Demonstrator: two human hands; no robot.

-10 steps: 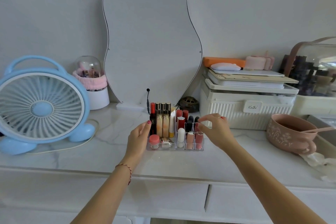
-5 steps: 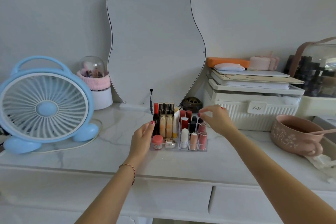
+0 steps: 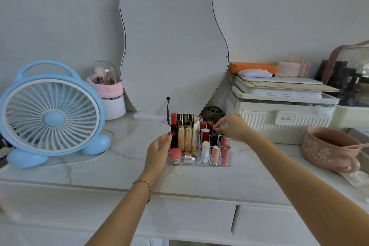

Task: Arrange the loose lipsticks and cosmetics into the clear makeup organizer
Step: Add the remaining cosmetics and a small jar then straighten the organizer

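Steadying the clear makeup organizer (image 3: 199,163) at its nine-o'clock side with relaxed left hand (image 3: 157,151), a dark lipstick (image 3: 215,131) was pinched by right hand (image 3: 232,127) at two o'clock, judged needing seating upright in its slot.

One clear organizer (image 3: 199,164), one blue fan (image 3: 52,115), one pink bowl (image 3: 329,151), one mirror (image 3: 173,46) — and two hands, left (image 3: 158,151) and right (image 3: 232,127).

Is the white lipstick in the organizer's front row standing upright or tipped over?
Upright. The white lipstick stands vertically in a front slot of the clear organizer, its rounded cap on top, parallel to the pink tubes beside it.
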